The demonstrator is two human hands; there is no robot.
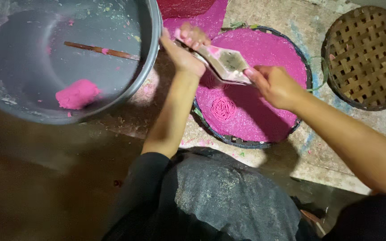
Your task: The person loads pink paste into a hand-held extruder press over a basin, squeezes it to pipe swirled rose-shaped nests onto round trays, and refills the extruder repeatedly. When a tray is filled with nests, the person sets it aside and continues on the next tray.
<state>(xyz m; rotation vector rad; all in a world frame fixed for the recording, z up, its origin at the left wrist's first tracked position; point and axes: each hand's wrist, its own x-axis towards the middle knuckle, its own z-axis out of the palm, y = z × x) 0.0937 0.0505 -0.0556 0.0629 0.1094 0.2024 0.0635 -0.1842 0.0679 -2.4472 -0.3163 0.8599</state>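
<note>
Both hands' grip clamping press [223, 64], left hand [185, 52], right hand [273, 85]; I'm judging pink noodle coil [223, 108] forming on round tray [302, 67]; next needing steady squeeze.

Big grey basin [144, 53] top left, w/ a pink dough lump [77, 93] and a brown stick [101, 50] inside. Empty woven basket [366, 58] top right, well apart. Stained concrete floor [311, 147] under both, pink crumbs near basin.

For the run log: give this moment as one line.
left hand: grips press | right hand: grips press | below: pink-covered round tray | basin: pink dough lump
</note>
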